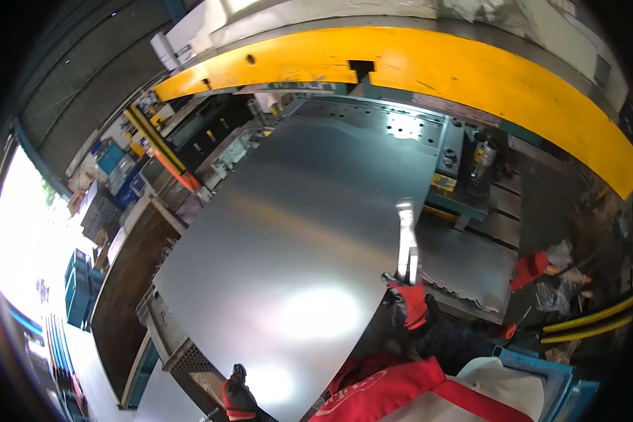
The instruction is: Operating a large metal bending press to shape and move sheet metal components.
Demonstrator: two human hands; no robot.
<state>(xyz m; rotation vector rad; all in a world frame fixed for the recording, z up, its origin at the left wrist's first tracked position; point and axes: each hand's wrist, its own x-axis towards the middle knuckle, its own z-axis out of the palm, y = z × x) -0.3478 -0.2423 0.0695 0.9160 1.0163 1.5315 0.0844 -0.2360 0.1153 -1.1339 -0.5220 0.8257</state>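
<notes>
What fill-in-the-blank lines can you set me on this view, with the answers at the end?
1. The long shiny object is gripped in the ____ hand.
2. The left hand, at the edge of the metal sheet, wears a black-and-____ glove.
3. The broad beam across the top is painted ____.
Missing words: right; red; yellow.

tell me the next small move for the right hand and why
Probably swing the shiny metal piece clear of the metal sheet before shifting the sheet: the right hand holds it where it crosses the sheet's right edge in view, though contact is unclear. The left hand is at the near left edge, seemingly placed to steady the sheet.
</notes>
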